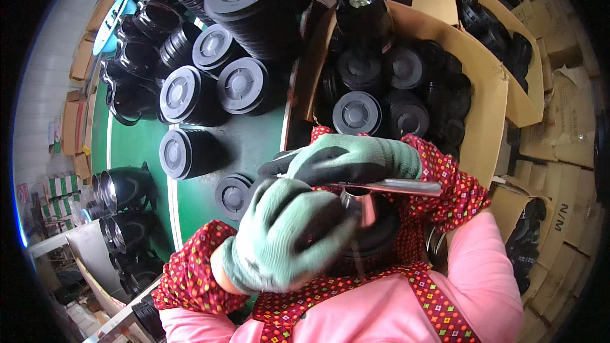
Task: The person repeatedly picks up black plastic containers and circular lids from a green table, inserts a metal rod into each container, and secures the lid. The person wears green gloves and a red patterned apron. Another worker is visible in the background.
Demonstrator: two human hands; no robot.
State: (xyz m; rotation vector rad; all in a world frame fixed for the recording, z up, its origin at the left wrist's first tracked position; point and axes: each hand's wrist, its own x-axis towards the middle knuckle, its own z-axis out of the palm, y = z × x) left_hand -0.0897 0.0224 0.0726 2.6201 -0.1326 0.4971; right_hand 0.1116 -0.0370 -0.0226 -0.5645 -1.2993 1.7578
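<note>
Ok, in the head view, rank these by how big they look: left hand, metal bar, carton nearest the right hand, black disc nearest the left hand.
1. Carton
2. Left hand
3. Metal bar and black disc: too alike in area to rank

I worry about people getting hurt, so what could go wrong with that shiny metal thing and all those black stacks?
The shiny metal piece is close to the gloved left hand and right hand; if it slipped, it might bump or pinch them, though I can't tell how sharp it is. The tall black stack could topple if bumped, perhaps into the shorter stacks beside it.
</note>
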